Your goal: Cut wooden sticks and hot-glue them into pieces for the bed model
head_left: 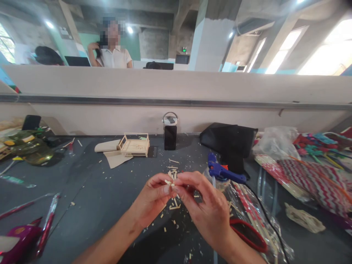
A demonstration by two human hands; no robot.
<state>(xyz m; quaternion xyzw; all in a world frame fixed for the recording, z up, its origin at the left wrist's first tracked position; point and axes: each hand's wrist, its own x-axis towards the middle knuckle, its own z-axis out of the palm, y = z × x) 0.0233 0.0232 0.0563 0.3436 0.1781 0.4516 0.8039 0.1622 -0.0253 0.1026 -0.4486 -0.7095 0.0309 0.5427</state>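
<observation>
My left hand [156,196] and my right hand [202,205] meet over the middle of the dark table. Thumbs and fingertips of both pinch small pale wooden stick pieces [169,183]; how these are joined is too small to tell. Below and behind the fingers lies a scatter of short wooden sticks [175,205], partly hidden by my hands. To the right of my right hand, a blue glue gun [224,171] rests on a clear container. Farther back on the left stands a small wooden stick frame [134,145] with a railing, some bits lying on its floor.
A phone [170,138] leans on a white bottle against the partition. Red-handled scissors [249,234], a black cable [265,211] and bagged sticks crowd the right. A black bag [229,137] lies behind. At left are a purple tool [20,238] and a bottle [35,148]. A person stands beyond the partition.
</observation>
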